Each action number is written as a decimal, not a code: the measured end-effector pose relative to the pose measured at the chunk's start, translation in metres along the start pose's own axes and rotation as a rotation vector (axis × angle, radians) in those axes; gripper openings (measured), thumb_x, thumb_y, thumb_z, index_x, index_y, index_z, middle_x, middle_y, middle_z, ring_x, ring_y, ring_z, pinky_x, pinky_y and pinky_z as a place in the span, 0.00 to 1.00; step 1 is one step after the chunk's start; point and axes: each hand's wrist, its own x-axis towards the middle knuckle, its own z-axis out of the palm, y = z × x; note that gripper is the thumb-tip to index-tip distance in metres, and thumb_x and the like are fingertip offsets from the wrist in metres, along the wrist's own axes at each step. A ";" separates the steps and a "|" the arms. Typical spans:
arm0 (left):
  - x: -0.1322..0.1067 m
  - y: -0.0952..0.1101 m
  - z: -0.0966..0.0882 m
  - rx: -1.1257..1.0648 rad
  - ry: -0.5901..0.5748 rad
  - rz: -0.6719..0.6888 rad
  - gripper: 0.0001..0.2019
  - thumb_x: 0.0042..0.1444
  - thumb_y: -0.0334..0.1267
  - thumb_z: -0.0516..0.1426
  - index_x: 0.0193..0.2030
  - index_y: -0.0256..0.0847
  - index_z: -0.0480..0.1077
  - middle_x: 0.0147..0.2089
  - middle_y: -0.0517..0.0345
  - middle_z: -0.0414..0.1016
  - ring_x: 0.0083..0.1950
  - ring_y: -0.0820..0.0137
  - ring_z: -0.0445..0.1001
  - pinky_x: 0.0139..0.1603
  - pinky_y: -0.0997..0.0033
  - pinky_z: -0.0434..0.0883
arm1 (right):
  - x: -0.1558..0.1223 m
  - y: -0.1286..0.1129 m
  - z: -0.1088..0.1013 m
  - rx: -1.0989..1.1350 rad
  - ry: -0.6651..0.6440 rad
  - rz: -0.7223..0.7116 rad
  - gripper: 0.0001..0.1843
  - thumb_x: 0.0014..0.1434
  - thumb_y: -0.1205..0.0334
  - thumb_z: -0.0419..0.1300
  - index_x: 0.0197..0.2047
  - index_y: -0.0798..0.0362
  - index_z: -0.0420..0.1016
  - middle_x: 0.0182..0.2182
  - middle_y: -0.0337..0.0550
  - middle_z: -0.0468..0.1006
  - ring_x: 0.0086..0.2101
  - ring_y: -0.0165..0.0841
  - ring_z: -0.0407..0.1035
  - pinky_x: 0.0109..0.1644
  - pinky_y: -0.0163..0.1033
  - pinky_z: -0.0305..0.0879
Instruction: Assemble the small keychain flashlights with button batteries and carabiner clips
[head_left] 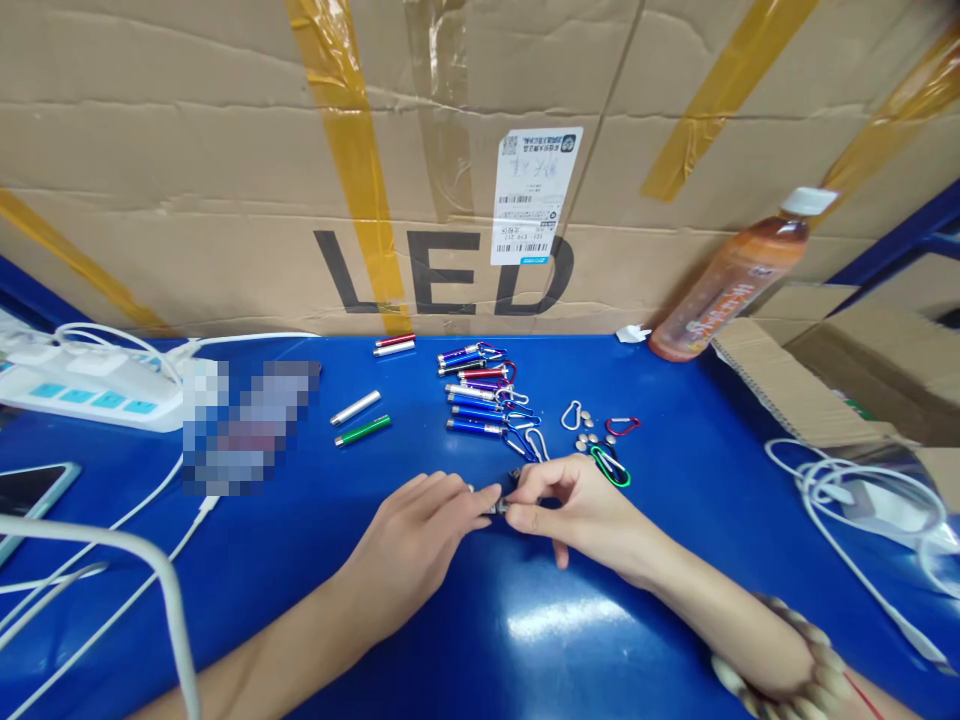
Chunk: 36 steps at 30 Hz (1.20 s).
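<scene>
In the middle of the blue table, my left hand (420, 535) is closed around a small silver keychain flashlight (493, 509), mostly hidden by my fingers. My right hand (581, 515) pinches the flashlight's right end between thumb and forefinger. The two hands almost meet there. Just beyond them lies a row of finished-looking keychain flashlights (476, 412) in blue, red, purple, black and silver, with carabiner clips attached. Loose carabiner clips, one of them green (611, 467), and several button cells (587, 440) lie beyond my right hand.
Silver (356, 408) and green (364, 431) tubes lie to the left, with red and silver ones (394, 345) farther back. A large cardboard box (247, 210) stands behind. A power strip (97, 390) and cables sit left; a drink bottle (724, 285), open carton (787, 370) and coiled cable (862, 500) right.
</scene>
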 end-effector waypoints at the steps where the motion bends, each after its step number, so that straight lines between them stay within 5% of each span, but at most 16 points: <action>1: 0.000 0.001 0.000 -0.013 -0.020 -0.014 0.12 0.63 0.33 0.45 0.49 0.39 0.65 0.29 0.60 0.70 0.28 0.74 0.67 0.29 0.74 0.66 | 0.000 0.000 0.000 -0.016 -0.006 0.002 0.17 0.33 0.56 0.72 0.19 0.59 0.72 0.18 0.35 0.70 0.17 0.20 0.61 0.10 0.21 0.59; 5: 0.000 0.005 0.000 -0.151 -0.095 -0.147 0.14 0.63 0.33 0.44 0.51 0.43 0.65 0.32 0.59 0.70 0.32 0.74 0.68 0.34 0.76 0.67 | 0.001 0.003 0.001 -0.131 0.053 -0.044 0.17 0.36 0.53 0.71 0.20 0.58 0.72 0.16 0.34 0.68 0.16 0.21 0.59 0.11 0.23 0.58; 9: 0.000 0.007 0.000 -0.343 -0.114 -0.359 0.13 0.63 0.34 0.44 0.49 0.43 0.66 0.37 0.57 0.73 0.37 0.73 0.71 0.38 0.76 0.68 | 0.000 0.004 -0.001 -0.376 0.237 -0.489 0.14 0.41 0.57 0.69 0.31 0.55 0.77 0.22 0.37 0.71 0.20 0.23 0.63 0.17 0.26 0.61; 11: 0.001 0.007 0.000 -0.396 -0.148 -0.410 0.13 0.62 0.34 0.44 0.49 0.43 0.66 0.39 0.58 0.73 0.39 0.72 0.72 0.40 0.74 0.69 | 0.000 0.003 -0.005 -0.518 0.196 -0.734 0.08 0.47 0.61 0.66 0.33 0.52 0.78 0.28 0.40 0.74 0.25 0.25 0.67 0.23 0.29 0.65; 14: 0.003 0.007 -0.003 -0.474 -0.213 -0.420 0.13 0.62 0.34 0.44 0.48 0.44 0.67 0.40 0.59 0.74 0.40 0.72 0.72 0.41 0.73 0.68 | 0.001 0.005 -0.012 -0.606 0.024 -0.865 0.06 0.55 0.66 0.60 0.31 0.51 0.79 0.31 0.41 0.74 0.30 0.26 0.70 0.33 0.32 0.69; 23: -0.001 0.011 -0.001 -0.419 -0.309 -0.370 0.09 0.62 0.31 0.46 0.41 0.43 0.66 0.39 0.62 0.74 0.40 0.74 0.72 0.42 0.74 0.67 | 0.003 0.010 -0.014 -0.639 -0.074 -0.795 0.11 0.57 0.64 0.59 0.25 0.53 0.78 0.26 0.40 0.73 0.27 0.25 0.68 0.29 0.31 0.65; 29: -0.006 0.007 0.006 -0.248 -0.221 -0.264 0.09 0.62 0.31 0.44 0.35 0.40 0.63 0.32 0.58 0.72 0.35 0.71 0.72 0.36 0.72 0.69 | 0.004 0.012 -0.006 -0.562 0.024 -0.713 0.15 0.51 0.57 0.64 0.19 0.56 0.72 0.20 0.38 0.70 0.24 0.25 0.65 0.26 0.31 0.61; 36: -0.003 0.004 0.004 -0.022 -0.052 0.002 0.10 0.61 0.29 0.44 0.37 0.37 0.66 0.27 0.58 0.69 0.28 0.73 0.67 0.30 0.74 0.67 | -0.002 0.008 0.006 -0.266 -0.037 -0.138 0.22 0.41 0.48 0.67 0.18 0.56 0.63 0.17 0.33 0.66 0.14 0.20 0.58 0.11 0.26 0.56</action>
